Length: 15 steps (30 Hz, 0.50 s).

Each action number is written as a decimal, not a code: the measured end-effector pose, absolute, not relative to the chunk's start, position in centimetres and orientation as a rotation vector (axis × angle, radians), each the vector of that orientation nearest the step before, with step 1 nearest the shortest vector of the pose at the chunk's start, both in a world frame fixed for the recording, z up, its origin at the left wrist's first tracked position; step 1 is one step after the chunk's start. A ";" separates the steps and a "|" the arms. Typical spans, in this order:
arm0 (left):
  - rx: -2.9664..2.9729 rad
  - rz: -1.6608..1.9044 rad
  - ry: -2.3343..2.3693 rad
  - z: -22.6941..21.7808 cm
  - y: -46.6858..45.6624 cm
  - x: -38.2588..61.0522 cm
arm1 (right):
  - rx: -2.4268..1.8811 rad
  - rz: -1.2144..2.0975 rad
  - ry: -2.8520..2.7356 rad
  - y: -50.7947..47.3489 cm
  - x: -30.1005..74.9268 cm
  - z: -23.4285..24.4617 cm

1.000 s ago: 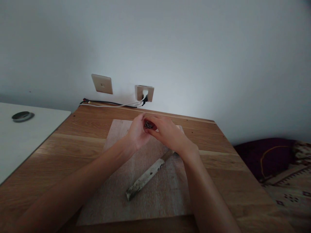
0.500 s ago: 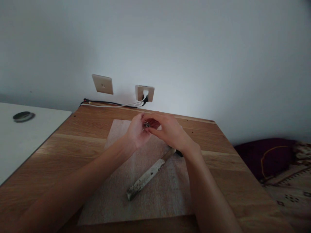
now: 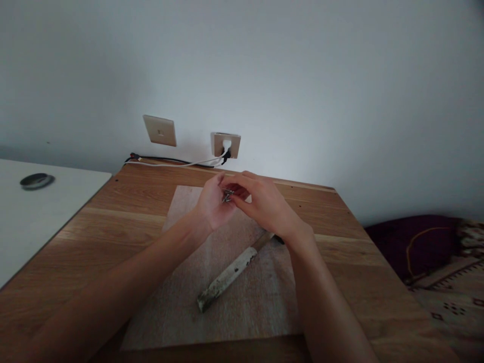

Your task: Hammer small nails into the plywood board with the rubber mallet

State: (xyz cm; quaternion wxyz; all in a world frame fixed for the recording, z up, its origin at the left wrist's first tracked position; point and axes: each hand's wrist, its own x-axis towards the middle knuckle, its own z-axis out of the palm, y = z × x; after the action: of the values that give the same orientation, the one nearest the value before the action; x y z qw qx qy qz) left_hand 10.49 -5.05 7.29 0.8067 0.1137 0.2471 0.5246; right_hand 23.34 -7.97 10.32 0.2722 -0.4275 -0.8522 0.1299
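My left hand (image 3: 215, 202) is cupped, palm up, around several thin, shiny metal nails (image 3: 228, 194). From the right, my right hand (image 3: 266, 204) reaches over it, thumb and fingertips closed on the nails in the palm. Its fingertips are partly hidden, so how many nails they grip is unclear. Below both hands a hammer (image 3: 229, 271) lies diagonally on a thin wooden board (image 3: 242, 312). The hammer's grip is whitish and worn, and its dark head is mostly covered by my right wrist.
Under the board is a wooden table (image 3: 124, 217) against a pale wall. Cables (image 3: 170, 164) run along its back edge to a wall socket (image 3: 232, 146). On the left, a white surface (image 3: 71, 206) carries a dark round object (image 3: 37, 181). Purple fabric (image 3: 427, 242) lies at the right.
Fingers of my right hand have shifted slightly among the nails, which now lie at a different angle and show more clearly. The hammer and board have stayed put.
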 end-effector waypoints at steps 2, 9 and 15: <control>0.267 1.114 0.541 7.6 -5.1 10.4 | -1.167 0.323 -2.283 -7.9 23.7 10.2; 0.233 1.114 0.522 7.4 -5.1 10.6 | -1.175 0.301 -2.321 -7.7 23.5 9.8; 0.277 1.143 0.481 6.2 -4.7 10.4 | -1.128 0.334 -2.256 -7.7 23.6 10.0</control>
State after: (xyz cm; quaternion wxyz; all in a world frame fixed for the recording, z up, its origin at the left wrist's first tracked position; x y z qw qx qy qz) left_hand 10.37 -4.68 6.21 0.8048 0.1295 0.2247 0.5339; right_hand 23.59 -7.73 9.96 0.2943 -0.4238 -0.8473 0.1254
